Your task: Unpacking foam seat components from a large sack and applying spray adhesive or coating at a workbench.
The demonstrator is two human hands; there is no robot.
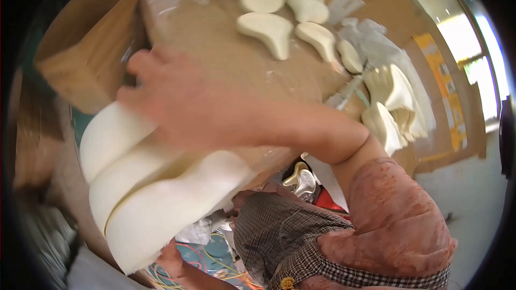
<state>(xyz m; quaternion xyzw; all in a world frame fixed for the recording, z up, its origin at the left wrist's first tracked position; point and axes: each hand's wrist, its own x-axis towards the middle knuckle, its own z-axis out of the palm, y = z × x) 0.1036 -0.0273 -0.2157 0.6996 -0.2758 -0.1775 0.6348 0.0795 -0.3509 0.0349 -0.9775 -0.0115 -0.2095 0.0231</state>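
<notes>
A group of large cream moulded pads point(161, 215), which look like foam, lies side by side at the left, tilted and reaching past the table edge. My right hand point(172, 94) stretches across from the right over their upper end. It is smeared by motion, but its fingers look apart, with nothing seen in them. Below, my left hand point(171, 258) is at the lower edge of the nearest pad and appears to grip it. Its fingers are mostly hidden behind the pad.
Smaller cream curved pieces point(266, 29) lie across the far side of the brown table point(226, 37). More cream pieces point(395, 96) stand at the right beside clear plastic point(371, 35). An open cardboard box point(91, 64) is at the far left. Coloured cords point(199, 260) run below.
</notes>
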